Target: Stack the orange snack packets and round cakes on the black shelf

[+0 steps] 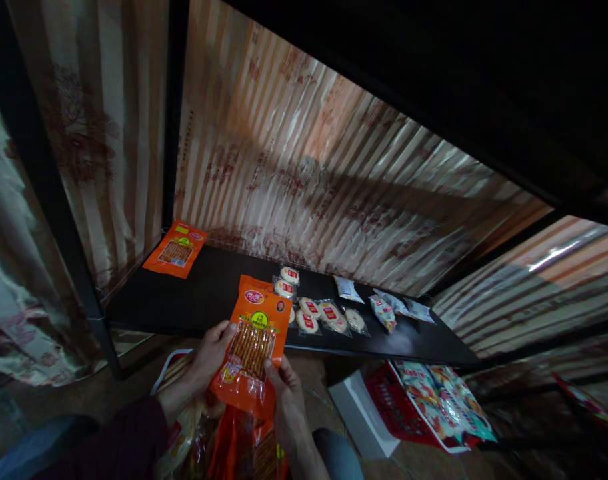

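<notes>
I find one orange packet [175, 249] lying flat at the far left end of the black shelf [209, 287], near the corner post. That one I record as placed.

A second, the held packet [258, 320], is not yet set down: it is tilted face-up in front of the shelf's near edge. My left hand [211, 357] grips its left edge, thumb on the face; my right hand [287, 393] pinches its lower right side. The hands stand apart, both closed on this one packet.

Further along the shelf I note round wrapped cakes [309, 313], loosely grouped and partly overlapping, then several small white bags [383, 312] towards the right end. I judge the arrangement as partial.

Below the held packet, more orange packaging [244, 443] shows between my knees; I cannot tell how many packets it comprises. On the floor to the right, a red basket [391, 407] carries large pouches [441, 400], none of which I see on this shelf.
</notes>
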`<state>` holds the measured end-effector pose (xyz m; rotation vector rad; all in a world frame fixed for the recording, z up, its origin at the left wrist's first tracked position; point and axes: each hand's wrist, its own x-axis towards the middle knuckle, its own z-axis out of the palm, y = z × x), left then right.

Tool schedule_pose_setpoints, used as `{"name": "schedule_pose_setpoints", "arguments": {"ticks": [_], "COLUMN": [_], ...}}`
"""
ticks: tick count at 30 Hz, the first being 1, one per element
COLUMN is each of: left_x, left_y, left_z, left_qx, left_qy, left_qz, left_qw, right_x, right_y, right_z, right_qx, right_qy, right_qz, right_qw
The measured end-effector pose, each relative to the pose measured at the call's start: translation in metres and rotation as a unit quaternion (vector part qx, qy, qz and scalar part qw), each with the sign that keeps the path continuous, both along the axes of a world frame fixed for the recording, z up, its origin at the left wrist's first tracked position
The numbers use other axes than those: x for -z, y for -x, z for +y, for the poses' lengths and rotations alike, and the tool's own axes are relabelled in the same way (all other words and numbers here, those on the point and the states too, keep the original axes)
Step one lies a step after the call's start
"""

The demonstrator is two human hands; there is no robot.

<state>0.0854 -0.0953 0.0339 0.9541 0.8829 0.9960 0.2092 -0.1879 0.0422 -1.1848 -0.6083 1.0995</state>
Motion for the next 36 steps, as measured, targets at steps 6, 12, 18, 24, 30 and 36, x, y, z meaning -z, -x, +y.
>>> {"name": "schedule_pose_setpoints", "arguments": {"ticks": [6, 12, 18, 24, 30, 36], "left_x": [0.009, 0.013, 0.016, 0.016, 0.013, 0.009], "left_y": [0.004, 0.005, 0.006, 0.003, -0.003, -0.011], "left_z": [0.018, 0.034, 0.039, 0.041, 0.04, 0.038], "left_qx": [-0.036, -0.058, -0.075, -0.083, -0.087, -0.08], "left_qy": [0.017, 0.0, -0.013, -0.027, -0.025, -0.03], "left_qz": [-0.008, -0.008, 0.015, 0.043, 0.033, 0.046], "left_qw": [0.999, 0.998, 0.997, 0.995, 0.995, 0.995], "right_x": [0.007, 0.002, -0.002, -0.005, -0.004, -0.004], "right_y": [0.013, 0.021, 0.024, 0.023, 0.018, 0.011], "right_z": [0.017, 0.036, 0.042, 0.042, 0.042, 0.042], "right_qx": [-0.006, 0.005, 0.015, 0.009, 0.014, 0.038], "right_qy": [0.037, 0.034, 0.032, 0.027, 0.031, 0.026], "right_qz": [0.044, 0.057, 0.07, 0.057, 0.064, 0.078], "right_qw": [0.998, 0.998, 0.997, 0.998, 0.997, 0.996]}}
